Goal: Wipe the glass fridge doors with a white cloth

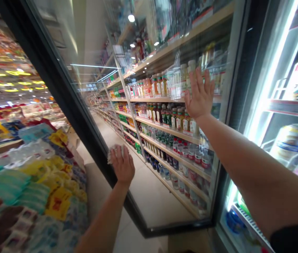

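Head view: left of centre, the left hand presses a crumpled whitish cloth under its fingers against the glass door, beside its dark edge. Right of centre, the right hand lies flat on the pane, fingers slightly spread.

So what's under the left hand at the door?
Under the left hand there's something like a crumpled whitish cloth, its edge showing beside the hand. The hand covers the rest, so I can't tell its whole shape.
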The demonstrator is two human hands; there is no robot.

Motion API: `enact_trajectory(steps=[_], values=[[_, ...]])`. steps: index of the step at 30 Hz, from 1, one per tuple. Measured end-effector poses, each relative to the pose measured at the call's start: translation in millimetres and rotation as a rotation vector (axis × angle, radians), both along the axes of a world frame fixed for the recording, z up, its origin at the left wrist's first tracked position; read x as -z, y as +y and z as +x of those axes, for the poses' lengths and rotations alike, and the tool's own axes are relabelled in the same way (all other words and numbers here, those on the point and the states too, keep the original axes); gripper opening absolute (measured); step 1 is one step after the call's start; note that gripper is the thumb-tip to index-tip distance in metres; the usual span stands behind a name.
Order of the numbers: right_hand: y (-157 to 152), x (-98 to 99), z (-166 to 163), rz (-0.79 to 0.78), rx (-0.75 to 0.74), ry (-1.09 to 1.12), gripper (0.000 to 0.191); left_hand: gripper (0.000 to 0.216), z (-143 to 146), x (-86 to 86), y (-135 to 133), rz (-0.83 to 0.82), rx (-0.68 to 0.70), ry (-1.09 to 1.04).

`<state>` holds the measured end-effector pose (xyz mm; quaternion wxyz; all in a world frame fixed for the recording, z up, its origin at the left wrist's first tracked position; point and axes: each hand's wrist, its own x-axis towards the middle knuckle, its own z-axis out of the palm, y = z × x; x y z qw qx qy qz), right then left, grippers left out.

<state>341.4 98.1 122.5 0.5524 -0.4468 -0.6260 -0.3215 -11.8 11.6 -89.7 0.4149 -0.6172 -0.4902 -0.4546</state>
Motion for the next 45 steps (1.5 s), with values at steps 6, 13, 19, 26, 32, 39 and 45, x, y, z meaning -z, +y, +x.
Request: enact_trajectory(steps=[6, 13, 19, 26, 32, 39, 45], values=[[-1, -0.9, -2, -0.009, 0.011, 0.005, 0.062, 0.057, 0, 1.6, 1, -0.045, 0.044, 0.124], [-1, -1.3, -3, -0.035, 0.021, 0.000, 0.062, 0.062, 32, -85.4, 14, -0.009, 0.068, 0.109], [0, -0.9, -3, -0.017, -0.014, 0.013, 0.060, 0.065, 42, -48.5, 10, -0.113, 0.114, 0.538], [-2, -1.4, -2, -0.032, -0.028, 0.015, 0.060, 0.062, 51, -160.7, 28, 0.077, 0.030, 0.141], [-2, -2.8, -1, -0.045, 0.012, 0.007, 0.061, 0.062, 87, -114.0, 24, -0.048, 0.182, 0.608], [-6, -3.6, 0, -0.074, 0.056, -0.009, 0.062, 0.058, 102, -198.4, 27, 0.057, 0.045, 0.226], [-8, -2.8, -1, -0.057, 0.062, -0.013, 0.061, 0.061, 139, -132.9, 31, -0.037, 0.220, 0.655]])
